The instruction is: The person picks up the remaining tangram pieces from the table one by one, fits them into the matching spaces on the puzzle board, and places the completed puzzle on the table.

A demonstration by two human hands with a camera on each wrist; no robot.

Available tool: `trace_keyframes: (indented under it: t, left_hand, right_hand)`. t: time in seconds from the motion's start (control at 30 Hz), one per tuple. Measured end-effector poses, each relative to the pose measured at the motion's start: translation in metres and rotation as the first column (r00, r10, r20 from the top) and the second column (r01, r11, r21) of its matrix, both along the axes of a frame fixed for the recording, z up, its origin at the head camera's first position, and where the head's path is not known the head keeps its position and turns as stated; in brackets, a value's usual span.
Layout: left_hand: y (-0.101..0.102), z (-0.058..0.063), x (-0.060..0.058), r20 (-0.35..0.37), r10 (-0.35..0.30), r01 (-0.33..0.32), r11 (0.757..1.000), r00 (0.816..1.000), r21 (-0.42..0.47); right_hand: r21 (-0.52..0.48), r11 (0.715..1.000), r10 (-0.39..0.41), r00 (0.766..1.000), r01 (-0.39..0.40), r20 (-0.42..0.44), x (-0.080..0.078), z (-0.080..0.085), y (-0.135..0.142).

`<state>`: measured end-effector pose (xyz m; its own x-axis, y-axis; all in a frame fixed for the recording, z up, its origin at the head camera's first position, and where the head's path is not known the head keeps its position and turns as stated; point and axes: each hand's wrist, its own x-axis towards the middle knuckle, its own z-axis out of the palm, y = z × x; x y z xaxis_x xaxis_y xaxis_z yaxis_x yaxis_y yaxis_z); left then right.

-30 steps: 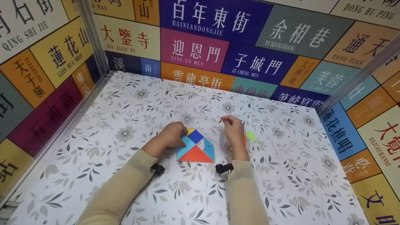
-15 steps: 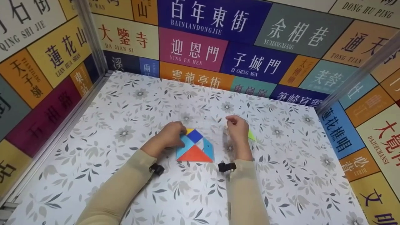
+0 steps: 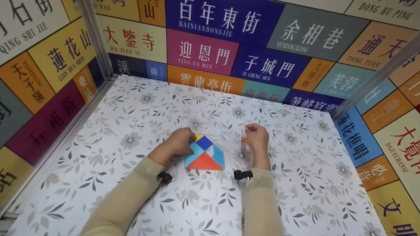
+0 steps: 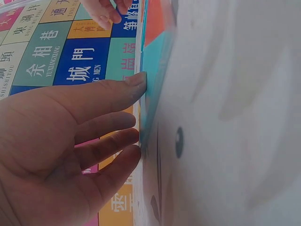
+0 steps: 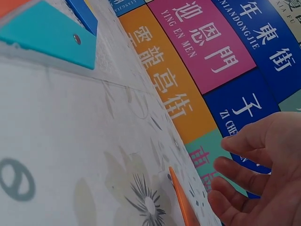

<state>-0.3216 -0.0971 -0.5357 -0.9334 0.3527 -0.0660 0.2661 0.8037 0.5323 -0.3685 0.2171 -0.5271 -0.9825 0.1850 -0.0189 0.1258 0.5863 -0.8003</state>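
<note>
Tangram pieces lie together on the table: a red triangle (image 3: 205, 163), a light blue piece (image 3: 193, 156) on the left, a dark blue square (image 3: 204, 142), a yellow piece (image 3: 198, 137), and a turquoise piece (image 5: 51, 35) on the right side. My left hand (image 3: 178, 142) rests at their left edge, its thumb (image 4: 136, 81) touching the light blue piece and its fingers extended. To their right, my right hand (image 3: 258, 137) hovers with loosely bent fingers, apart from an orange piece (image 5: 182, 200) on the table below. A green piece (image 3: 268, 146) is mostly hidden behind this hand.
White floral paper covers the table (image 3: 137, 196). Upright panels with street-name lettering (image 3: 200, 52) close off the back and both sides, joined by metal corner posts (image 3: 100, 42). Black camera straps (image 3: 243, 175) sit on both wrists.
My right hand has shifted to the right, away from the joined pieces, and now covers most of the green piece. The orange piece shows left of that hand. My left hand has stayed put.
</note>
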Motion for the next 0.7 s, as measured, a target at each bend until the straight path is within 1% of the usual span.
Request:
trace_keyframes:
  t: [0.2,0.4,0.53,0.63,0.7]
  left_hand:
    - [0.0,0.001,0.0,0.009,0.01,-0.01,1.0,1.0,-0.01]
    - [0.002,0.001,0.0,0.047,0.038,-0.038,0.999,0.998,-0.007]
    - [0.003,0.002,0.001,0.063,0.048,-0.049,0.999,0.997,0.007]
    - [0.002,0.001,0.001,0.058,0.046,-0.048,0.999,0.997,0.024]
    - [0.001,0.0,0.001,0.03,0.032,-0.032,0.999,0.999,0.023]
  right_hand:
    - [0.008,0.999,-0.039,0.999,0.039,-0.022,-0.002,-0.003,0.01]
    - [0.012,0.998,-0.055,0.998,0.055,-0.011,-0.003,-0.003,0.015]
    - [-0.016,0.997,-0.077,0.997,0.077,-0.01,-0.003,-0.004,0.017]
    - [-0.045,0.995,-0.091,0.996,0.09,-0.013,-0.002,-0.005,0.019]
    - [-0.044,0.995,-0.093,0.995,0.092,-0.024,-0.002,-0.007,0.021]
